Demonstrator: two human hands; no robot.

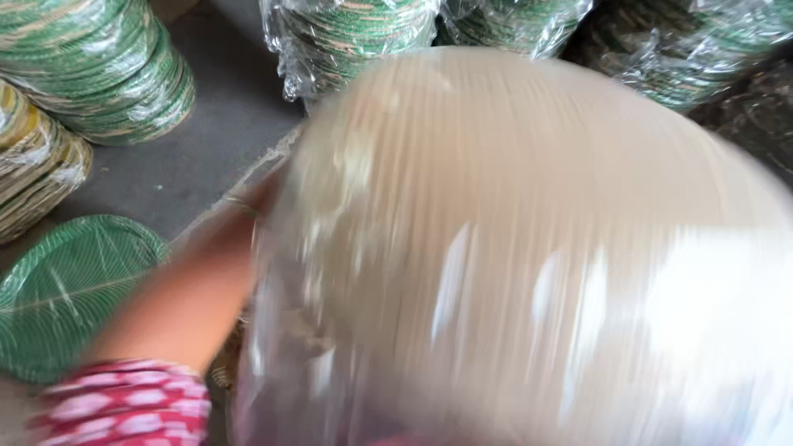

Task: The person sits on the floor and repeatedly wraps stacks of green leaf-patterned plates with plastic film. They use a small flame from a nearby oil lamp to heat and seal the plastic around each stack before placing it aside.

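Note:
A large round bundle of cream-coloured plates (529, 256), wrapped in clear shiny plastic, fills the middle and right of the view and is blurred by motion. My left forearm (190, 289), with a red patterned sleeve and a thin bangle at the wrist, reaches up along the bundle's left side. My left hand (263, 192) meets the bundle's edge, and its fingers are hidden behind the plastic. My right hand is out of sight.
Stacks of green leaf-patterned plates (99, 74) stand at the upper left, with more in plastic wrap (355, 33) along the top. A yellowish stack (33, 165) sits at the left edge. A single green plate (66, 289) lies on the grey floor (206, 140).

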